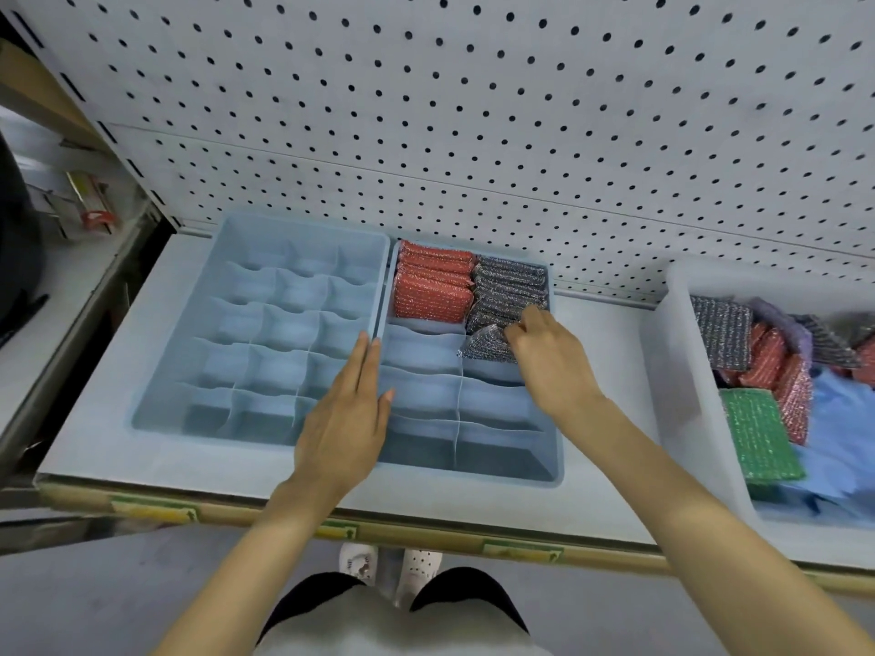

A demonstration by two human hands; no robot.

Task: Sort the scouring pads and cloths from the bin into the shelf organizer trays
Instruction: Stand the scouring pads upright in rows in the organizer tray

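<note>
Head view. Shelf-edge tags (154,511) run along the shelf lip below the left wrist, yellow and green, with print too blurred to read. No other writing is legible.

The left hand (345,419) lies flat with fingers straight and together, holding nothing. Its fingertips rest on the rim where the two blue trays meet. The left organizer tray (308,224) sits to that hand's left, a grid of small cells with nothing seen in them.

The right organizer tray (473,473) lies between and under both hands, split into wider slots.
- Red scouring pads (433,286) stand packed on edge in the back-left slot, beyond the left fingertips.
- A grey scouring pad stack (509,288) fills the back-right slot, just beyond the right hand.
- The near slots show only blue dividers.

The right hand (549,357) has its fingers curled, pinching one grey scouring pad (487,343). The pad is tilted at the front of the grey stack, over the slot just behind the knuckles, and touches the stack.

A translucent white bin (672,371) stands well to the right of the right forearm on the same shelf (606,319). In it:
- a grey pad (719,338) leaning at the back
- red pads (781,371) jumbled in the middle
- a green scouring pad (757,433) flat near the front
- blue cloth (838,447) under and beside them

A white pegboard (473,111) stands behind everything.
</note>
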